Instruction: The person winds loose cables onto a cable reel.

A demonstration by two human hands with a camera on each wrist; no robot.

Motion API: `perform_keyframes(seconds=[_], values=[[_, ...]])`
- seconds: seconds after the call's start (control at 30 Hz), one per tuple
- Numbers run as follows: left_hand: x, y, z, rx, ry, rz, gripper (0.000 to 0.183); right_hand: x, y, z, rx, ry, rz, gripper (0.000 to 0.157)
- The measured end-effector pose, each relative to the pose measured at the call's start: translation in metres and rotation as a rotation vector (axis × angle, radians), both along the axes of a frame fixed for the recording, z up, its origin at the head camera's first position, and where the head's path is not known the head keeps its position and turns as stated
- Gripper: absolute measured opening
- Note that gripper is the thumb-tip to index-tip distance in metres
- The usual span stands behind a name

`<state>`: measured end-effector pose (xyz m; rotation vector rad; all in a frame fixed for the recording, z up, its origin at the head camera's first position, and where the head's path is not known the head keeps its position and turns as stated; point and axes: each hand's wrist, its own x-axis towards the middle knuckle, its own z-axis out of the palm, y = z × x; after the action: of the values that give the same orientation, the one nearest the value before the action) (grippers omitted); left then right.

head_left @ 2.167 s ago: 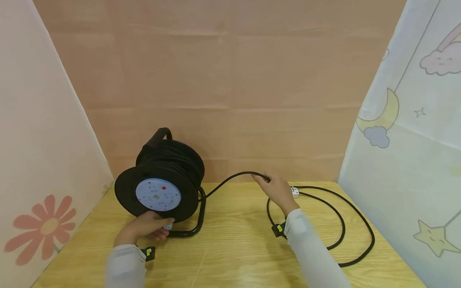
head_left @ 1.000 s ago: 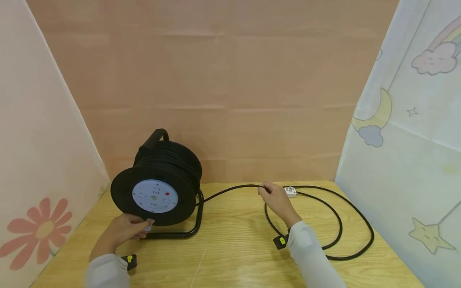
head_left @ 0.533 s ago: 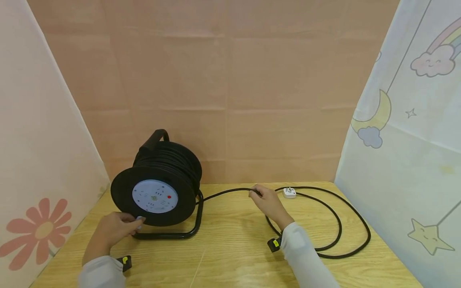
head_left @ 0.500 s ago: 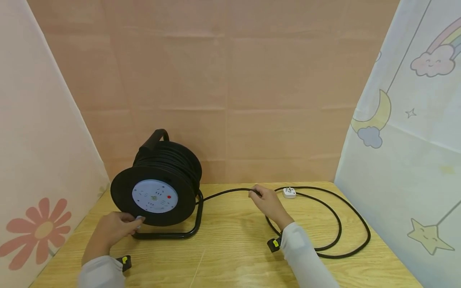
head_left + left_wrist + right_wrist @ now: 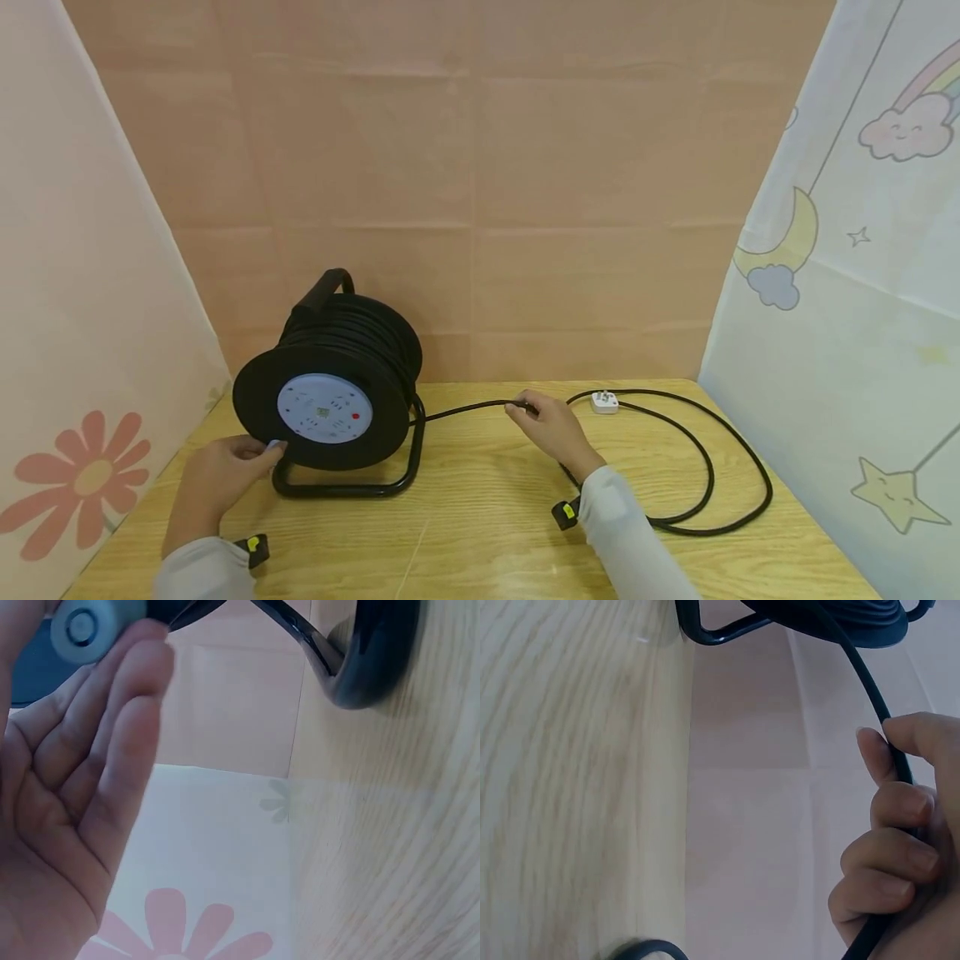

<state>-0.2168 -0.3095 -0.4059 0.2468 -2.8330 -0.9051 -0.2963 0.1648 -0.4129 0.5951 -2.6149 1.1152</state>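
A black cable reel (image 5: 330, 360) with a white socket panel (image 5: 325, 408) stands on its tubular frame (image 5: 345, 490) at the left of the table. My left hand (image 5: 213, 479) pinches the pale crank knob (image 5: 84, 634) at the lower left edge of the reel's front disc. In the left wrist view the fingers curl up behind the knob. Black cable (image 5: 472, 406) runs from the reel to my right hand (image 5: 551, 427). That hand grips it, with thumb and index finger pinching and the other fingers curled round, as the right wrist view shows.
Beyond my right hand the loose cable lies in wide loops (image 5: 708, 467) on the wooden table (image 5: 465, 517). Its white three-pin plug (image 5: 604, 403) rests near the back edge, pins up. Fabric walls (image 5: 480, 208) enclose the back and both sides.
My left hand has carried the knob leftward and up round the disc, and the socket panel has turned clockwise. My right hand has shifted left and down with the cable, drawing the loops slightly in.
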Motion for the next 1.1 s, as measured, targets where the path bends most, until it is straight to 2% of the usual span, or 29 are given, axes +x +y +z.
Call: perform_keyframes(seconds=[0.13,0.3,0.4,0.57,0.73,0.83,0.97,1.1], values=[[0.005,0.0,0.001,-0.004,0.099,0.047,0.059,-0.001,-0.005,-0.004,0.009,-0.022,0.016,0.026],[0.006,0.002,0.002,0.012,0.24,0.108,0.051,0.0,-0.012,-0.006,-0.028,-0.046,0.066,0.019],[0.007,0.004,0.002,0.029,0.289,0.149,0.05,0.001,-0.014,-0.007,-0.013,-0.036,0.081,0.022],[0.008,0.008,0.004,0.074,0.352,0.228,0.049,0.002,-0.016,-0.009,0.014,-0.045,0.06,0.029],[0.009,0.012,0.007,0.102,0.452,0.284,0.045,0.001,-0.02,-0.007,-0.04,-0.079,0.086,0.019],[0.01,0.014,0.009,0.125,0.497,0.306,0.043,0.002,-0.023,-0.006,-0.003,-0.064,0.059,0.018],[0.012,0.016,0.013,0.174,0.569,0.34,0.04,0.004,-0.026,-0.006,0.055,-0.026,0.001,0.024],[0.011,0.019,0.017,0.221,0.639,0.369,0.04,0.005,-0.029,-0.008,0.036,-0.037,0.009,0.02]])
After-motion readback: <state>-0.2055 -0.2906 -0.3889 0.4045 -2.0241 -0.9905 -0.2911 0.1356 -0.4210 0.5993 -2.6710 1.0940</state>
